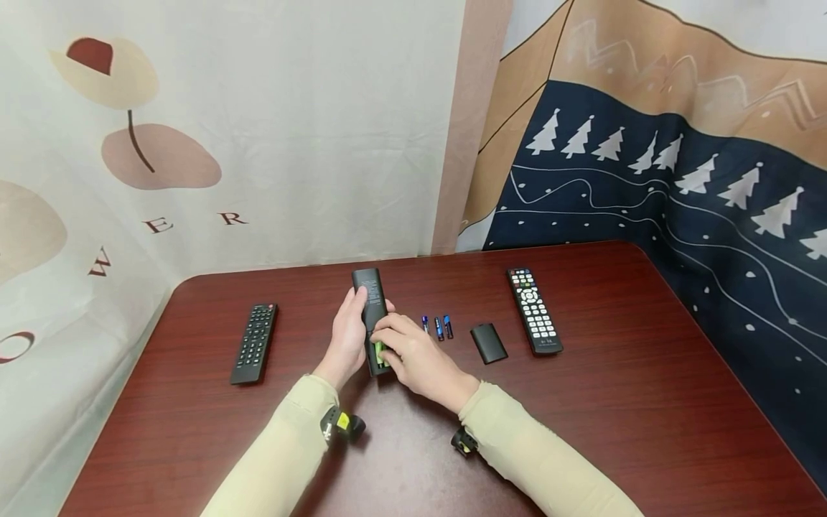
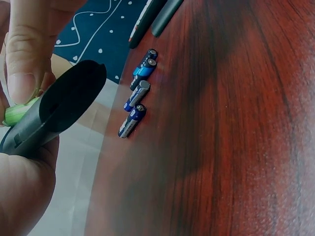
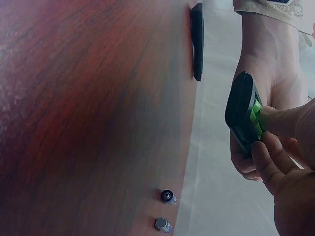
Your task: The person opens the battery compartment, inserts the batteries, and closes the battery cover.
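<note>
My left hand grips a black remote control, turned back side up and raised off the table. Its battery compartment stands uncovered at the lower end, where green batteries show. With thumb and fingertips, my right hand pinches at a green battery in the compartment; the fingers partly hide it. In the left wrist view, a green battery shows under a fingertip beside the remote's end. Several small blue batteries lie on the table just right of the hands.
A black battery cover lies right of the blue batteries. Farther right is a black remote with white buttons; another dark remote lies at the left. Printed curtains hang behind the brown table.
</note>
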Motion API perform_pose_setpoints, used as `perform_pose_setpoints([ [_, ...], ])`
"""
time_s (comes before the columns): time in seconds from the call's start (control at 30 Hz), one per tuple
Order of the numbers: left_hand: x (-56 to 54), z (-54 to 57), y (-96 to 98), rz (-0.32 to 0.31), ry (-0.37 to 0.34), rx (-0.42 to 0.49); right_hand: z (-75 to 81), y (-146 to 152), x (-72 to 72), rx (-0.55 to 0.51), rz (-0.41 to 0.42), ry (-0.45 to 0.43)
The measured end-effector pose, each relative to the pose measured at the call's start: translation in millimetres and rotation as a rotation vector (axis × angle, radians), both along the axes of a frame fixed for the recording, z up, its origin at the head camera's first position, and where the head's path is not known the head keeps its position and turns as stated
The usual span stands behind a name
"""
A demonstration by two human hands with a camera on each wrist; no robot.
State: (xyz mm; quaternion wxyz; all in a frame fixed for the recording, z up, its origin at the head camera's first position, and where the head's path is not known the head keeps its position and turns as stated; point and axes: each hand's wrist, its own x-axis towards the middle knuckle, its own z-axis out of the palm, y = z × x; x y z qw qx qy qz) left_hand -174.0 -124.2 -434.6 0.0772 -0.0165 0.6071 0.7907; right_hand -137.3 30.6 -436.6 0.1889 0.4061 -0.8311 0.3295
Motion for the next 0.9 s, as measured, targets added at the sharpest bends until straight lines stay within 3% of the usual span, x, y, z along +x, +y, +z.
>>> perform_pose_setpoints([
  [0.9, 1.9, 0.7, 4.1, 0.012, -0.005, -0.008, -3.8, 6.3, 1.6, -0.005, 0.019, -0.024],
])
